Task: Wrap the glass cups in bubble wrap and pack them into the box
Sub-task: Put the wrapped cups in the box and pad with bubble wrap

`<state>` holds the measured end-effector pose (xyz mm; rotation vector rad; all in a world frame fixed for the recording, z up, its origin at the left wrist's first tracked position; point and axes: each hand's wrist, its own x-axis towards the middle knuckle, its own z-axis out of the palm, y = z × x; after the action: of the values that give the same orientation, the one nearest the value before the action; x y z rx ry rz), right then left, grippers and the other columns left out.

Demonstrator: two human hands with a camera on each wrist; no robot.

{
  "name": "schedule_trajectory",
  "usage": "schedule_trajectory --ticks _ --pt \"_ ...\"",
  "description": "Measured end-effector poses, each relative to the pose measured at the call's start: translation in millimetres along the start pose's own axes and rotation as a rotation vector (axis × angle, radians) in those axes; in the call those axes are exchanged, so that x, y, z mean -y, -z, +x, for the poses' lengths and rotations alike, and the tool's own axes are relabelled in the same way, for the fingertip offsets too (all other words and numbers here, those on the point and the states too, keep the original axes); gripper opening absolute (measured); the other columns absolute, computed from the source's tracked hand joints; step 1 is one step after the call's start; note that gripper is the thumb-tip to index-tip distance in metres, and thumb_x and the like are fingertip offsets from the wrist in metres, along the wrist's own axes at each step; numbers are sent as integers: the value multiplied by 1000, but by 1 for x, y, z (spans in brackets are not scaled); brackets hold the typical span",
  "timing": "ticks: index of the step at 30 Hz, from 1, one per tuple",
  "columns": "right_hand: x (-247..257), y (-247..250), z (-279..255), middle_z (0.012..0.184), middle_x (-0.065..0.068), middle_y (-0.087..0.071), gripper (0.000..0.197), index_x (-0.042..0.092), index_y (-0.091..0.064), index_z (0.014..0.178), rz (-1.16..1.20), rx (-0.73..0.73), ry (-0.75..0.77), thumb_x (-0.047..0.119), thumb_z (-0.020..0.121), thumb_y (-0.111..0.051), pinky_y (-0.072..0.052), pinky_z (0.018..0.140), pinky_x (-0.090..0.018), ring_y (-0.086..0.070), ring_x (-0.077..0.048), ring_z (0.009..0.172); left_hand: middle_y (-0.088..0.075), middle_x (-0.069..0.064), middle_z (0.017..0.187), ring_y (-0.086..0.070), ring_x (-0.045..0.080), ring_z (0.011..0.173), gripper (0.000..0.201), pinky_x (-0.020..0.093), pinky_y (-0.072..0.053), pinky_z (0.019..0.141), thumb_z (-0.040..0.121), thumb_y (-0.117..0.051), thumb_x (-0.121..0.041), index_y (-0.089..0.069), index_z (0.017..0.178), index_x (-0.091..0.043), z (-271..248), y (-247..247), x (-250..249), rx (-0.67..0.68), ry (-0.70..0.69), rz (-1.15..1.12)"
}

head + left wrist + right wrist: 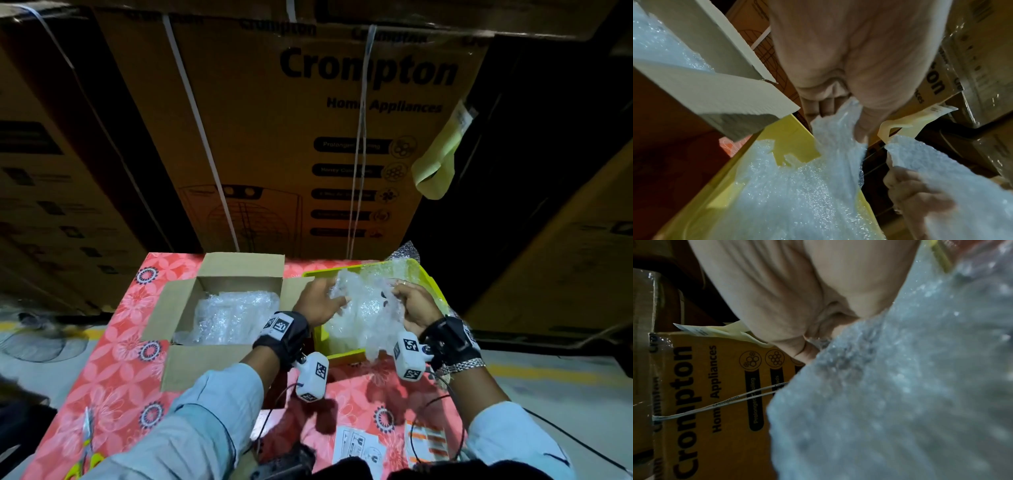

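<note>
- Step in hand, as I judge it: lifting a bubble wrap sheet (366,308) out of the yellow tray (423,277); no glass cup visible.
- Left hand (320,301) pinches one edge, right hand (414,303) grips the other.
- Cardboard box (222,305), left of tray, already holds wrap.
- Next: free the sheet, fetch a cup.

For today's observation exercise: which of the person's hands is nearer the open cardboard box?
Left. The left hand is just beside the cardboard box; the right hand is farther away, over the yellow tray.
</note>
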<state>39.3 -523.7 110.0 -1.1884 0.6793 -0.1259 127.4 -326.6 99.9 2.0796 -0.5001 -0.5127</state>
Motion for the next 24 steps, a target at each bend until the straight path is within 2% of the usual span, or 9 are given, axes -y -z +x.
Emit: schedule_trajectory --ticks 2,6,9,11,13,15,17,20,24 --pt "2 7 2 71 -12 -67 26 -1 -64 93 -11 -12 25 -10 96 -40 -51 49 -23 -62 -19 50 -78 3 92 -75 16 76 29 41 -62 77 93 -75 -25 -69 118 -11 4 -1 5 -56 45 105" --pt "-1 20 6 78 -11 -74 19 3 -62 108 11 -28 30 -9 97 -52 -58 55 -29 -69 -25 64 -63 9 136 -62 29 121 72 41 -52 100 89 -78 -43 -46 147 -13 8 -6 4 -16 80 291" --pt "-4 23 1 72 -8 -74 26 9 -56 110 -2 -19 29 -12 96 -56 -57 51 -27 -71 -15 59 -53 11 146 -54 31 131 77 40 -46 107 89 -79 -40 -40 150 -14 8 -13 8 -60 82 325" --pt "-9 22 -1 78 -12 -75 26 6 -55 108 30 7 12 -15 94 -59 -60 56 -29 -74 -18 67 -54 9 142 -55 29 129 62 39 -45 106 93 -75 -37 -48 144 -15 1 -16 10 -137 34 330" --pt "-13 18 -3 81 -17 -73 20 2 -57 101 72 50 -12 -15 91 -62 -64 64 -36 -74 -25 74 -64 7 125 -62 27 118 42 43 -52 99 94 -71 -42 -60 127 -18 -8 -18 12 -165 -17 124" --pt "-19 10 -5 75 -15 -70 17 3 -57 91 91 89 -32 -13 91 -64 -64 67 -38 -72 -24 71 -71 7 103 -69 26 100 36 46 -56 89 93 -68 -53 -67 107 -20 -23 -18 6 -57 54 -250" --pt "-22 -2 -9 70 -12 -68 19 5 -57 87 81 130 -44 -11 90 -66 -63 62 -33 -71 -19 67 -70 5 87 -66 22 83 26 40 -57 78 97 -71 -40 -68 96 -14 -37 -17 5 51 122 -460" --pt "-28 -22 -12 76 -13 -67 18 7 -59 88 39 162 -16 -7 89 -70 -59 56 -28 -67 -18 65 -59 7 79 -59 20 75 15 29 -53 65 92 -77 -10 -63 89 -11 -55 -9 15 15 77 -393" --pt "-37 -44 -18 93 -22 -68 26 7 -60 103 -19 160 32 -5 86 -75 -59 62 -29 -68 -26 77 -57 -3 77 -53 12 71 27 26 -47 75 88 -79 -1 -61 104 -13 -77 11 32 -32 69 -426"
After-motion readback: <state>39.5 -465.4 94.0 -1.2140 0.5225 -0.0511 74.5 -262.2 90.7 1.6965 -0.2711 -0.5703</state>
